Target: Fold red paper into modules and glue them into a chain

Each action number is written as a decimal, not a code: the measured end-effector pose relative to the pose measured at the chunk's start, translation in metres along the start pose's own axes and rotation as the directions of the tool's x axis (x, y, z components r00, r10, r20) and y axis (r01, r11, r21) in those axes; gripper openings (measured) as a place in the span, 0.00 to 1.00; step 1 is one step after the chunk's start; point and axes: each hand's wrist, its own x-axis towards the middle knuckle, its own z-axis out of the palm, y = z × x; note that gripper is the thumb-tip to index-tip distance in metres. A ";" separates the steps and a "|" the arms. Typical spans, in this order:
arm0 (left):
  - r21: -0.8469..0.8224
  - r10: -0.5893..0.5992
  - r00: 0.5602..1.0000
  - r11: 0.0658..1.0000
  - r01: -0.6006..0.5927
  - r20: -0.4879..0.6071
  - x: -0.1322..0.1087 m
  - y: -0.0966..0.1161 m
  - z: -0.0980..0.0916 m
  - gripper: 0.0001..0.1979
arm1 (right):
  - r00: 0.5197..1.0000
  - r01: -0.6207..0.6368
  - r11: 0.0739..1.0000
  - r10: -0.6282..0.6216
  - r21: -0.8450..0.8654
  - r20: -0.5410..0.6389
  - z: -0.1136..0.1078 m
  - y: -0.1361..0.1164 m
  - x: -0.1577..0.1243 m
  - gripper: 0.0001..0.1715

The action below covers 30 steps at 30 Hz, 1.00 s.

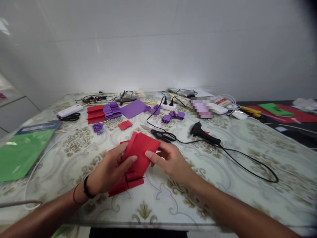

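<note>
Both hands hold a small stack of red paper pieces (144, 150) over the front middle of the table. My left hand (109, 167) grips its left side, thumb on top and fingers behind. At the right edge, my right hand (170, 162) pinches the paper between thumb and fingers. Beneath the stack lie slit red paper strips (126, 185), partly hidden by it and my left hand. Just beyond are black-handled scissors (163, 135) and a small cut red piece (125, 124). A black glue gun (205, 133) lies to the right, its cord looping forward.
Red strips (96, 114), fringed purple paper (112, 110), a purple sheet (133, 108) and folded purple pieces (173, 115) lie farther back. A power strip (167, 105) has black plugs in it. Green paper in a plastic packet (26, 148) is at left; yellow-handled pliers (251, 111) are at right.
</note>
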 end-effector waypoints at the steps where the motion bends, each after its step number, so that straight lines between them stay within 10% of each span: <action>1: -0.019 0.003 1.000 1.000 -0.002 0.029 0.000 0.001 0.000 0.13 | 1.000 0.000 1.000 0.000 -0.022 -0.007 0.000 0.000 0.000 0.16; 14: -0.059 -0.037 0.988 0.997 0.046 0.152 -0.006 -0.011 0.003 0.14 | 0.999 0.038 0.955 -0.039 -0.294 0.001 0.006 -0.010 -0.004 0.19; 30: -0.295 0.072 0.976 0.955 -0.008 0.207 -0.003 -0.010 0.000 0.17 | 0.996 -0.025 0.999 0.023 0.022 0.086 -0.003 -0.007 -0.002 0.21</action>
